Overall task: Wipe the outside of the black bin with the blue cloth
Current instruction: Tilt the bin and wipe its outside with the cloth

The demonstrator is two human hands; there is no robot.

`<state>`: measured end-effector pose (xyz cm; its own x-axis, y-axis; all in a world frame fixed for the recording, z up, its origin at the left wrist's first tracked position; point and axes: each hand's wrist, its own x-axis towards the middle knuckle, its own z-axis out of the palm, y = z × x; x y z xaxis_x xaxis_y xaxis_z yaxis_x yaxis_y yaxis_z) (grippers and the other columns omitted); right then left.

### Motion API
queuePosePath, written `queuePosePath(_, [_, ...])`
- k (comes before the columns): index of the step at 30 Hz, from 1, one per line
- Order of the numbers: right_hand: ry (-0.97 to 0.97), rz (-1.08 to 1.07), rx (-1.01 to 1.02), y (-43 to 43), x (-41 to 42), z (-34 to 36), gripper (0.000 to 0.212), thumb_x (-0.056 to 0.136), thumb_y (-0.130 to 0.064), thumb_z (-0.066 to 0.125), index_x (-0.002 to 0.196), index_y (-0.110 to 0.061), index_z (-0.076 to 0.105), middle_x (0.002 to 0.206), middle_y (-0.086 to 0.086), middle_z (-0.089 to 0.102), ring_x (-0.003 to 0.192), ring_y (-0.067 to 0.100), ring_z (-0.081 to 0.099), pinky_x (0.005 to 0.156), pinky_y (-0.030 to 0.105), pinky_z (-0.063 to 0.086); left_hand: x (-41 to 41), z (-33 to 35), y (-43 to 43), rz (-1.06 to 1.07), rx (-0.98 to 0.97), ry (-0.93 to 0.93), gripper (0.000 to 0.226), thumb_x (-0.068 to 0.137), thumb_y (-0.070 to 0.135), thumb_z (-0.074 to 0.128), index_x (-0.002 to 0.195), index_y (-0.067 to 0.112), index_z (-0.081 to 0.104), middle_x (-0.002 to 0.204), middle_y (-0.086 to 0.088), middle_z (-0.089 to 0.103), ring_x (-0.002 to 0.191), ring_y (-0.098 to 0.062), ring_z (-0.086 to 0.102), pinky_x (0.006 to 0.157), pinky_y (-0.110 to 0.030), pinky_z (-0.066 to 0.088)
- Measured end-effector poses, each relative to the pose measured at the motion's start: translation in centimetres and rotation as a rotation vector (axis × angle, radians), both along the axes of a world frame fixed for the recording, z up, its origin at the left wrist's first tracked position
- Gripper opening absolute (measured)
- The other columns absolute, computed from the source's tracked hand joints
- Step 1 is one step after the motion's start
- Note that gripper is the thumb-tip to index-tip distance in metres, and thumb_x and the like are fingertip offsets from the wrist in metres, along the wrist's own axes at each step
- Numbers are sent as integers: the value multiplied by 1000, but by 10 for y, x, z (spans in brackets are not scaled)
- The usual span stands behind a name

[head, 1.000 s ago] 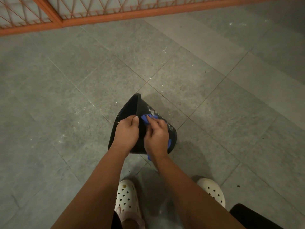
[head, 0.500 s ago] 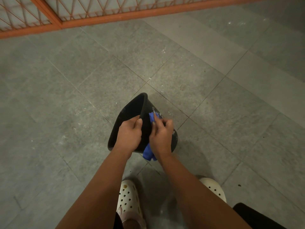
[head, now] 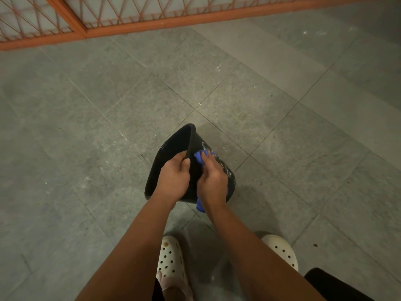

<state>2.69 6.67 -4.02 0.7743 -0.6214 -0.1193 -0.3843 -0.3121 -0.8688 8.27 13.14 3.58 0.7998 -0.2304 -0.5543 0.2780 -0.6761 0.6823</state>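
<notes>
Wiping in progress at centre frame: black bin [head: 173, 144], tilted, mouth toward the left, over grey speckled floor [head: 108, 127] tiles. The left grip [head: 173, 181] clasps the smooth rounded rim; the right grip [head: 213, 181] holds the crumpled blue cloth [head: 200, 157] bunched against the tapered plastic wall. Pale smears show beside the cloth, so most of the outside probably awaits wiping.

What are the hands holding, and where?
The left hand grips the black bin by its rim; the right hand holds the bunched blue cloth against its outside.
</notes>
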Motion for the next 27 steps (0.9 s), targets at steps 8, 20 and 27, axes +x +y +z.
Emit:
queuePosePath(8, [7,159,21,-9,5,-2,50,85,11,42,131,-6,48,139,13,47,135,23,35,115,34,23,0,5,3,-11,26,3,29,100,16,39,121,22,58,98,-1,64,90,-18,61,87,-41,50])
queuePosePath(20, [-69,13,35,-4,-12,7,28,89,-6,47,114,-6,62,110,12,61,103,17,55,96,11,36,-12,10,10,10,10,92,26,97,15,44,119,21,55,103,-4,65,97,-18,62,94,-45,50])
queuePosePath(27, [147,-117,174,12,-25,9,33,94,-12,45,126,-14,53,129,9,52,122,20,47,108,27,32,-18,4,9,76,-18,101,24,96,16,47,116,21,57,99,-5,68,96,-23,65,92,-50,52])
